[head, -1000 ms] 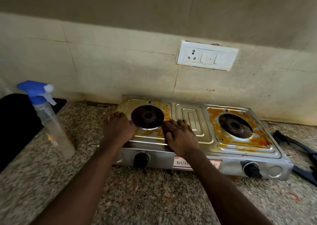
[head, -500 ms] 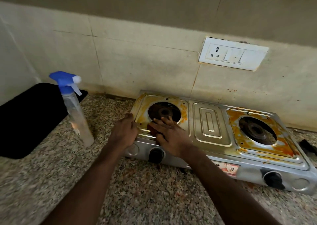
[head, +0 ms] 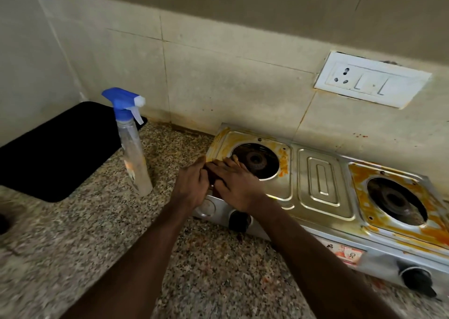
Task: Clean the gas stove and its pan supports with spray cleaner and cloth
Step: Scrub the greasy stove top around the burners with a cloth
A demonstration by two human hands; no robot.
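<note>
The steel two-burner gas stove (head: 295, 173) sits on the speckled granite counter (head: 97, 245), right of centre, with its far edge against the tiled wall (head: 218, 75). Orange stains (head: 359, 175) ring the right burner (head: 396, 199) thickly; thinner streaks cling to the far and right sides of the left burner (head: 255, 160), and the steel near that burner looks brighter. A ribbed centre panel (head: 320, 180) separates the two wells, and the front face carries a left knob (head: 239, 220), a right knob (head: 416, 279) and a reddish label (head: 345, 254). Both hands meet at the stove's near left corner. The right hand (head: 235, 185) lies flat on the top, its fingers stretched out toward the rim of the left burner well and curled round nothing visible. The left hand (head: 192, 185) is at the left edge, touching the right one, its fingers bent away from the camera, so I cannot tell whether it grips anything. A dark patch (head: 211, 175) shows between the hands, too small to identify. Left of the stove, near but apart from it, a clear spray bottle (head: 133, 153) with a blue trigger head stands upright on the counter. Farther left lies a flat black slab (head: 60, 148). On the wall above the stove's right half is a white socket plate (head: 371, 80)
</note>
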